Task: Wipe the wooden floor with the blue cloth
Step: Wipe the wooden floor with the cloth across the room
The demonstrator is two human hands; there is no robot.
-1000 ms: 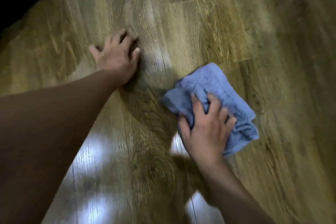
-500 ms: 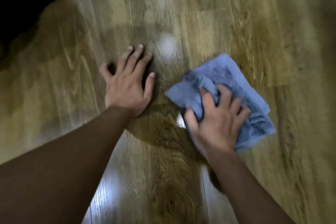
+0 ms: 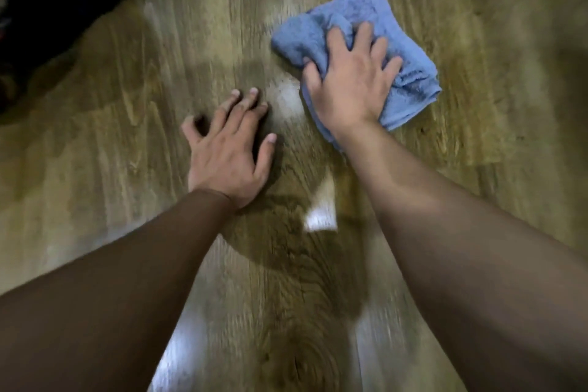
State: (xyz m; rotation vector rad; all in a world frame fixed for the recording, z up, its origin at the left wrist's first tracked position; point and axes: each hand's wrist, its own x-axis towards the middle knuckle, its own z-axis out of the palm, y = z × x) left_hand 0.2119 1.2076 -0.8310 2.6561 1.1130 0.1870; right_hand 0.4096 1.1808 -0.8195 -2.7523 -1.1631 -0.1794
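Cloth: blue cloth bunched at 1 o'clock on wooden floor.
Right hand: fingers curled, gripping cloth; press evenly, overlap strokes.
Left hand: flat, empty, bracing.

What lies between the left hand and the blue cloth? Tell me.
Only bare wooden floor with a pale glare patch, seen in the head view, separates left hand from blue cloth.

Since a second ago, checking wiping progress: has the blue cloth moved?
Yes. The blue cloth went forward, away from the person, past the braced left hand.
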